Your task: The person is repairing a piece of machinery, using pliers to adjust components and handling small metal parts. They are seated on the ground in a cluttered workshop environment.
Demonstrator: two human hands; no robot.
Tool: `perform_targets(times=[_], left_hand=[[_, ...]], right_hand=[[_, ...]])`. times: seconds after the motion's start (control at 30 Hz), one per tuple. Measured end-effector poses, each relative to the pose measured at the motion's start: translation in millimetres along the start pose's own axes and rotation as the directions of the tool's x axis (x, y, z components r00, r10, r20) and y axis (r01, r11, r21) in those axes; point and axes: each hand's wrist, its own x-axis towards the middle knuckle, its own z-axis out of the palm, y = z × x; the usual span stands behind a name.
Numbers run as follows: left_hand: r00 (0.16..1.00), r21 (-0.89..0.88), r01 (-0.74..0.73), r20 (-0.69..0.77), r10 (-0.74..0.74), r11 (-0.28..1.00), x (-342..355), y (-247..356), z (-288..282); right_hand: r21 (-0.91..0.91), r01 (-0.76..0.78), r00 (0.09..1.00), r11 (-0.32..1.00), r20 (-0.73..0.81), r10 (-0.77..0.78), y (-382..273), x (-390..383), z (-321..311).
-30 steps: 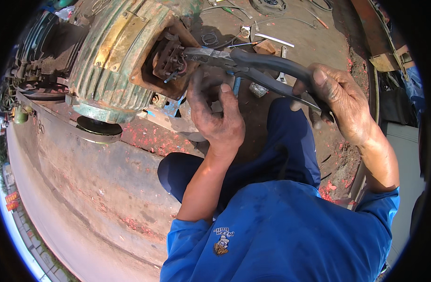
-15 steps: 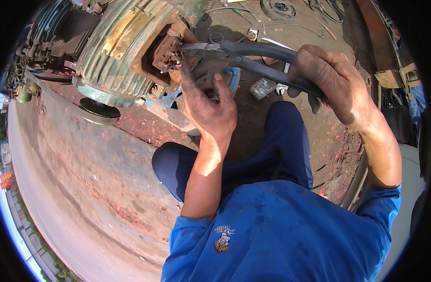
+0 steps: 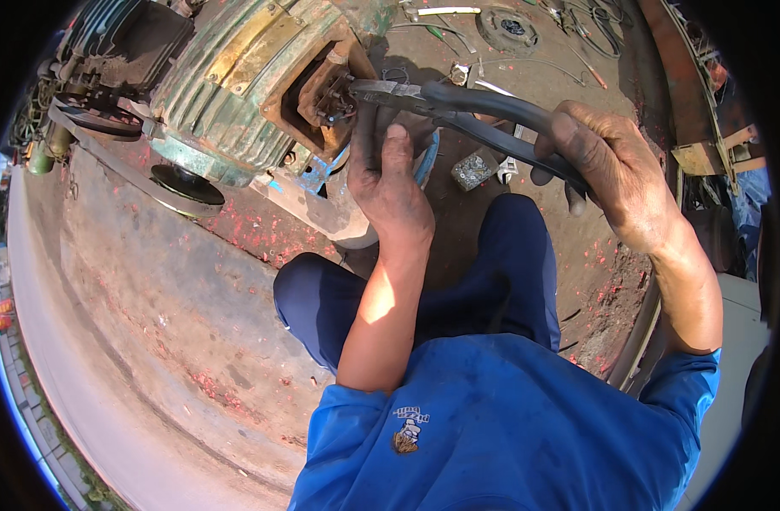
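Note:
A large green ribbed electric motor (image 3: 215, 128) stands at the upper left, its rusty square terminal box (image 3: 275, 111) uncovered toward me. Inside the box is a worn brown terminal block (image 3: 320, 100) with short wire ends. My right hand (image 3: 616, 175) is closed round the dark handles of long pliers (image 3: 501, 109). Their jaws point left and reach the near edge of the terminal block; what lies between them is too small to tell. My left hand (image 3: 390, 192) is just below the jaws, fingers stretched up toward the block and thumb apart. Its fingertips are partly in shadow.
Below the motor is a blue-and-grey support (image 3: 322, 183). A clear box of small metal parts (image 3: 473, 170) lies beyond my knees. Farther off are a round metal disc (image 3: 507, 32) and loose cables (image 3: 590, 25). Another motor (image 3: 100, 34) stands at the far left.
The motor appears slightly farther right and lower in the picture. My left hand's thumb has come closer to its fingers. The pliers stay at the terminal block in my right hand.

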Motion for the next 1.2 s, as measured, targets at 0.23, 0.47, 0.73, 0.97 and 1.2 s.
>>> perform_targets(times=[0.23,0.47,0.73,0.97,1.2], left_hand=[[0.976,0.163,-0.215,0.047,0.21,0.963,-6.2,-19.5,-9.7],[0.987,0.039,-0.158,0.007,0.158,0.987,-1.4,-24.2,-5.8],[0.998,-0.382,0.061,0.025,-0.056,0.922,-7.9,-5.7,3.9],[0.991,-0.407,0.101,-0.044,-0.13,0.908,-5.4,10.8,19.7],[0.981,-0.507,0.097,-0.099,-0.17,0.857,-3.2,23.5,40.2]], right_hand=[[0.025,-0.014,0.999,1.0,-0.035,0.015,-7.6,3.5,0.6],[-0.156,0.081,0.997,0.984,0.011,-0.08,-11.0,5.9,-6.5],[-0.063,0.009,1.0,0.998,-0.008,-0.009,-12.2,1.4,-2.8],[0.515,-0.369,0.919,0.774,0.077,0.387,-7.8,-13.5,24.5],[0.649,-0.39,0.913,0.654,0.179,0.367,8.9,-15.2,26.9]])
